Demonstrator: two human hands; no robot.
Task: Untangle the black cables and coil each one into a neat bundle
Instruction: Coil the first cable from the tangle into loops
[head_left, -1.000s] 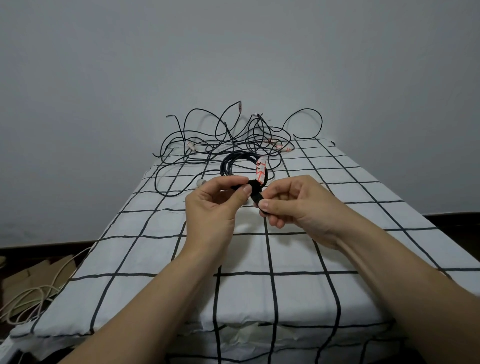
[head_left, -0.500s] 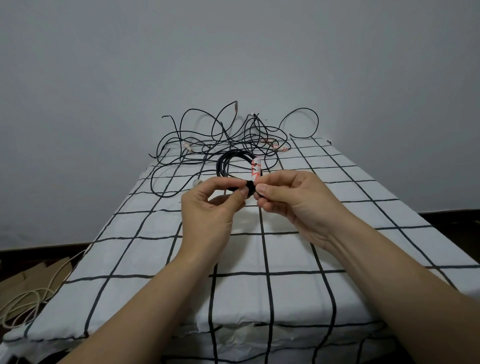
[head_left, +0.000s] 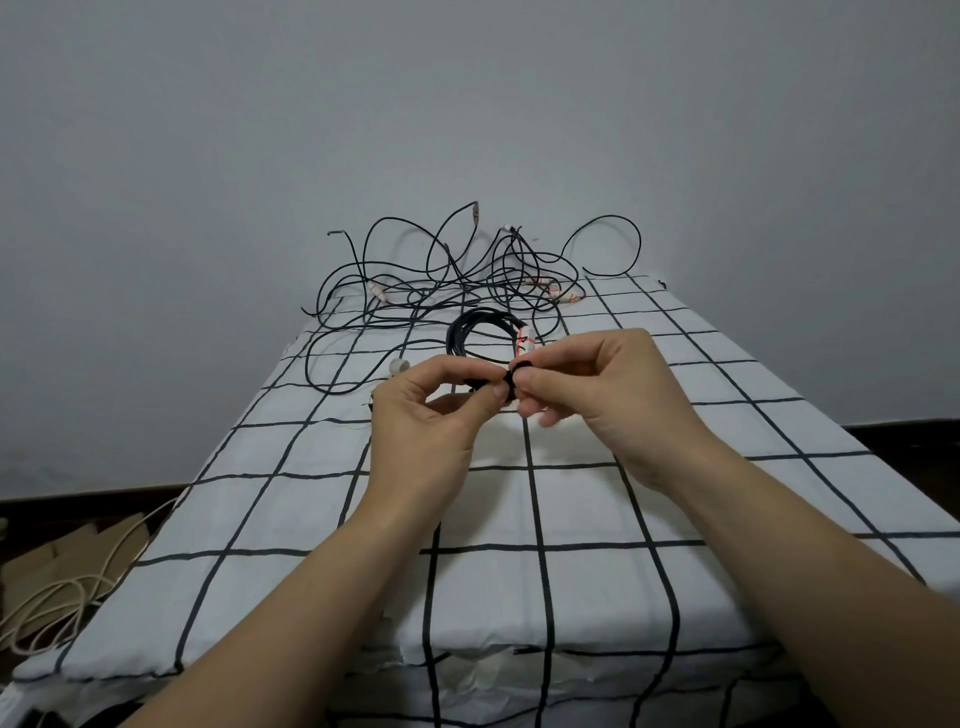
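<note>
A coiled black cable (head_left: 475, 332) stands upright between my hands above the checked bed cover (head_left: 519, 509). A white plug with red marks (head_left: 524, 340) sticks up from the coil's right side. My left hand (head_left: 431, 421) pinches the coil's lower edge with thumb and forefinger. My right hand (head_left: 608, 389) pinches the same spot from the right, on a black wrap around the strands. Behind the coil a tangle of loose black cables (head_left: 457, 275) sprawls across the far end of the bed, some loops rising against the wall.
A small white connector (head_left: 399, 367) lies on the cover just left of my left hand. Cream cord (head_left: 57, 597) and cardboard (head_left: 67, 551) lie on the floor at the lower left. The grey wall stands right behind the bed.
Both hands rose slightly with the coil, and my right hand's fingers shifted up over the pinched spot. The tangle at the back stayed still.
</note>
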